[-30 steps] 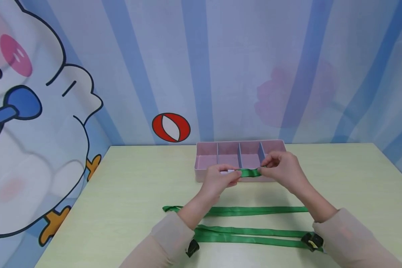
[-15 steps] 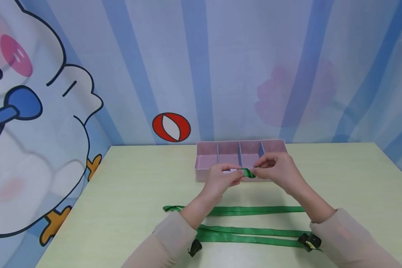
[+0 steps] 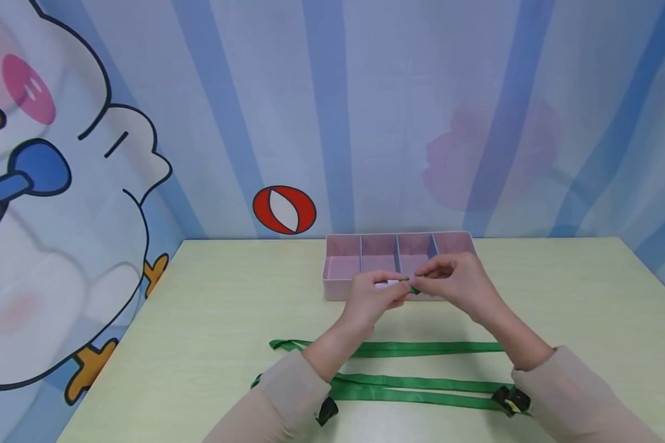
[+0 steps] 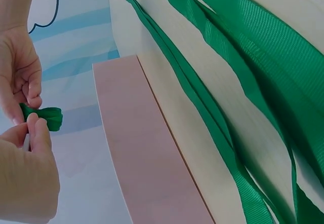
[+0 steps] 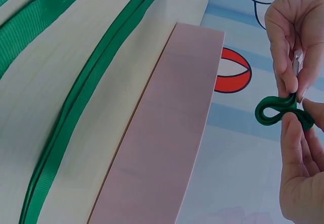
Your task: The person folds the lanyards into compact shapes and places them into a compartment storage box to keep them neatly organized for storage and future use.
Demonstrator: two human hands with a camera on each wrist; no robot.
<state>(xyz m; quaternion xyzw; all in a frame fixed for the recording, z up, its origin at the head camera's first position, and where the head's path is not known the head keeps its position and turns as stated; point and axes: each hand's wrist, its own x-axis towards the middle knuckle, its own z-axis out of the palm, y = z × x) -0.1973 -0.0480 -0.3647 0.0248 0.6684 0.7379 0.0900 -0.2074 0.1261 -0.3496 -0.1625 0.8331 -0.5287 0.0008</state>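
Observation:
A short green ribbon (image 5: 260, 113) is folded into two small loops between the hands, above the front of the pink box. My left hand (image 3: 364, 299) pinches the ribbon's near loop end together with a slim silvery-white piece (image 5: 297, 62) that sticks up between thumb and fingers. My right hand (image 3: 461, 284) pinches the other side of the ribbon between thumb and fingertips. The two hands' fingertips are close together and hide most of the ribbon in the head view; a green loop (image 4: 54, 118) shows in the left wrist view.
Behind the hands stands a pink divided box (image 3: 340, 289) against the striped backdrop. Long green ribbons (image 3: 421, 349) lie across the table (image 3: 227, 289) under the forearms. A black camera mount (image 3: 511, 400) shows by the right sleeve.
My right hand has moved left toward my left hand, bringing the ribbon's stretch between them into a fold. My left hand has shifted slightly right.

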